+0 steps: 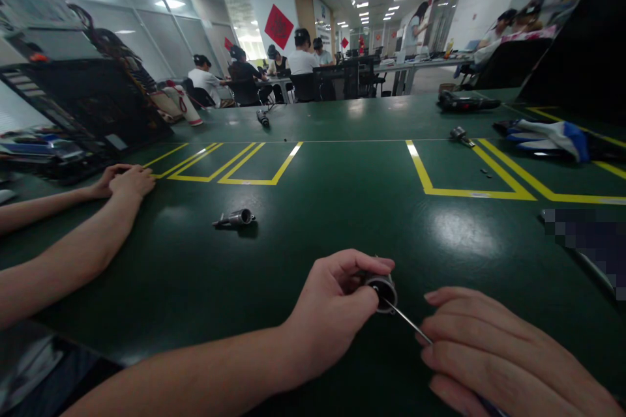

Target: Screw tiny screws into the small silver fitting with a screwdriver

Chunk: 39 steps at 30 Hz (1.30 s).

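Near the front of the green table (313,221), my left hand (337,313) grips a small hollow metal part (383,293) between thumb and fingers, its round opening turned to the right. My right hand (484,345) is closed around a screwdriver, whose thin metal shaft (411,322) reaches into that opening. The shaft's tip is hidden inside the part, and most of the handle is covered by my fingers. A second metal part (239,217) lies on its side on the table, to the left and farther away.
A co-worker's hands (130,181) rest at the left. Yellow tape outlines (249,181) mark the table. Farther back are a small metal piece (460,137), gloves (552,139), a black tool (464,102) and another small tool (263,118). A dark, partly pixelated object (587,247) is at the right edge.
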Motion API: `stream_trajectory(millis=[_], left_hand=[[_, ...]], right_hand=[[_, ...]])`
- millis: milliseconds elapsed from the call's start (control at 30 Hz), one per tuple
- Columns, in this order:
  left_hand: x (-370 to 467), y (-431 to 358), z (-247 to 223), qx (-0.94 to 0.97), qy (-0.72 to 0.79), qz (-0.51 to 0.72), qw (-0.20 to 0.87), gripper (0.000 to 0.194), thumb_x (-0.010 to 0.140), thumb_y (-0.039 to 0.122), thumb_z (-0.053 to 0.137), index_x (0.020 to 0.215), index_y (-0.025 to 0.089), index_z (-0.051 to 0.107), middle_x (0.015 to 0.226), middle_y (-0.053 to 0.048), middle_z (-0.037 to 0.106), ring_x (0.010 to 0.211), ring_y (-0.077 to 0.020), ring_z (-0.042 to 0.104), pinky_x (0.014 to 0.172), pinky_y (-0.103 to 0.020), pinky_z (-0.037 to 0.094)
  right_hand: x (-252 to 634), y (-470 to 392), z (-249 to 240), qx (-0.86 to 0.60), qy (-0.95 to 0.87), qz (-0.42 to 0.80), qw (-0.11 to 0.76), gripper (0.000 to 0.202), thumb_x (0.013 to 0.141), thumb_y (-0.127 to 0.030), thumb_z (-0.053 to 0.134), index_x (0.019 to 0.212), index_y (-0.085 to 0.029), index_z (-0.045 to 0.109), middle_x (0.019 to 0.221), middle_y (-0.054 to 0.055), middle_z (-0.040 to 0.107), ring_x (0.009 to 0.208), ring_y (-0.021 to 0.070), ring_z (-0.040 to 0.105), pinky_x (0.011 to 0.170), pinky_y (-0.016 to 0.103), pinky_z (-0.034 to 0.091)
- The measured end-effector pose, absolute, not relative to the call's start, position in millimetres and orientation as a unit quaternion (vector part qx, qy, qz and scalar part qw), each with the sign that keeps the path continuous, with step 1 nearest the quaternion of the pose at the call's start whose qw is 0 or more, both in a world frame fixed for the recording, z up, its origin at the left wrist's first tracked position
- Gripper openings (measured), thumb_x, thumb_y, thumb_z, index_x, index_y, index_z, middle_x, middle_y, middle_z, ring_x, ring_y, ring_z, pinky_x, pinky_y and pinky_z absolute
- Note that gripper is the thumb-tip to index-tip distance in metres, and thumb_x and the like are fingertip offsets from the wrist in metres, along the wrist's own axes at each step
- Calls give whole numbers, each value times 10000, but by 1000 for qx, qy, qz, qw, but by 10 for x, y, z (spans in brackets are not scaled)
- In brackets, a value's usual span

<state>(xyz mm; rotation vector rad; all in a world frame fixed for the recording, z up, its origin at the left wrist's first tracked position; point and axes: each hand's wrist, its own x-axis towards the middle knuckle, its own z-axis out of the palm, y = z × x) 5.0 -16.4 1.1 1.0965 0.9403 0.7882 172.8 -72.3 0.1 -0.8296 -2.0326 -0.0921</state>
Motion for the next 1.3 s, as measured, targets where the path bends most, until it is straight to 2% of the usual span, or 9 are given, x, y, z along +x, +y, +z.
stream_trajectory(millis=[100,267,400,567,800,967,1067,1200,1300], left_hand=[[50,-159,15,489,422,351,678,214,641,19,556,785,140,659,1030,-68,678,885,-181,645,778,-306,516],[42,-165,34,491,421,346,680,232,638,18,556,790,151,670,1045,-67,677,925,-195,637,832,-337,496],[39,-179,30,488,420,351,680,246,631,24,568,806,161,673,1049,-64,675,937,-201,634,846,-348,490],[45,-164,-17,488,418,353,680,218,651,23,546,781,156,660,1026,-60,678,899,-186,639,808,-330,500],[65,-152,2,487,420,353,679,204,666,18,525,770,143,649,1025,-61,672,855,-166,637,729,-291,511],[59,-170,-11,493,415,356,676,208,666,18,520,768,143,652,1024,-63,671,878,-170,632,734,-290,509],[62,-165,-29,497,411,361,673,200,661,23,527,762,142,651,1024,-63,670,869,-169,634,734,-290,510],[73,-143,-25,494,411,365,673,183,662,29,532,755,134,649,1017,-66,669,825,-160,641,711,-286,517],[62,-124,-3,489,412,366,677,175,675,35,540,765,132,655,995,-65,677,818,-157,645,726,-286,517]], right_hand=[[1711,-718,31,-332,-831,-34,445,166,867,-214,535,746,-184,644,684,-12,707,679,101,684,835,176,521],[1685,-766,-133,-358,-802,-20,477,159,877,-231,514,807,-199,653,735,2,708,778,138,682,884,246,514],[1676,-740,-73,-350,-804,-34,480,200,888,-222,494,753,-192,639,691,-9,701,713,114,679,866,215,518],[1660,-675,124,-309,-845,-62,432,266,896,-196,487,657,-186,603,606,-42,683,594,70,660,832,162,514],[1662,-715,9,-331,-812,-38,480,244,901,-214,477,700,-187,612,659,-21,695,663,87,668,861,188,503],[1684,-666,106,-311,-848,-62,425,205,870,-185,524,688,-181,617,641,-31,702,615,90,672,804,176,532],[1686,-675,125,-318,-847,-70,420,189,867,-166,518,712,-179,625,658,-22,708,635,102,679,797,193,540],[1791,-744,44,-319,-845,-20,428,88,837,-205,562,776,-203,626,700,-15,709,677,122,682,810,225,540],[1932,-771,-53,-366,-801,78,468,106,832,-302,558,814,-237,639,702,-18,691,707,157,677,853,325,530]])
